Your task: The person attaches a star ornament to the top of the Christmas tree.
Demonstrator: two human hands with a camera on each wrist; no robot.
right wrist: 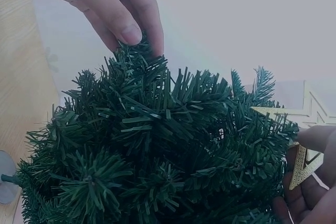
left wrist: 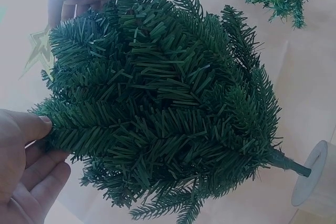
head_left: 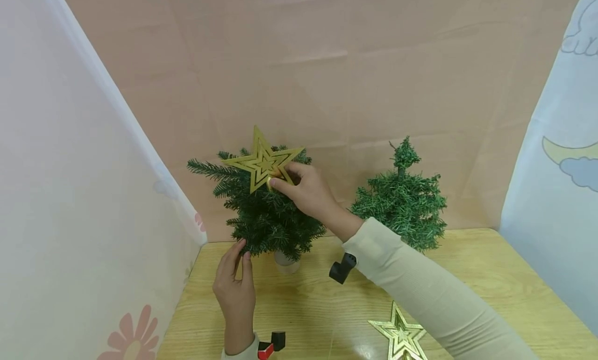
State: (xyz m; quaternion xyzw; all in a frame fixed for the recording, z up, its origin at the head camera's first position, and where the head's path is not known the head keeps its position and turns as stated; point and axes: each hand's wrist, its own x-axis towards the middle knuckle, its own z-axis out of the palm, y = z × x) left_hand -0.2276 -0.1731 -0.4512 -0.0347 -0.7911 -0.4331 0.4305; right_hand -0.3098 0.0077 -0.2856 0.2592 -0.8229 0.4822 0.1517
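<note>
A small dark-green artificial Christmas tree [head_left: 275,220] stands in a pale round base [head_left: 287,264], its branches spreading unevenly. My right hand [head_left: 310,191] holds a gold star tree topper [head_left: 262,160] by its lower part, thumb in front, at the top of this tree. In the right wrist view the star [right wrist: 304,111] overlaps the upper branches. Lower down at the tree's near left side, my left hand [head_left: 235,282] pinches a branch tip [left wrist: 44,111] between thumb and fingers. The tree's top is hidden behind the star in the head view.
A second, lighter-green tree [head_left: 404,204] stands to the right, partly behind my right sleeve [head_left: 420,287]. Another gold star [head_left: 401,334] lies on the wooden table [head_left: 308,308] near the front. A beige cloth [head_left: 327,90] hangs behind, with patterned white cloths at both sides.
</note>
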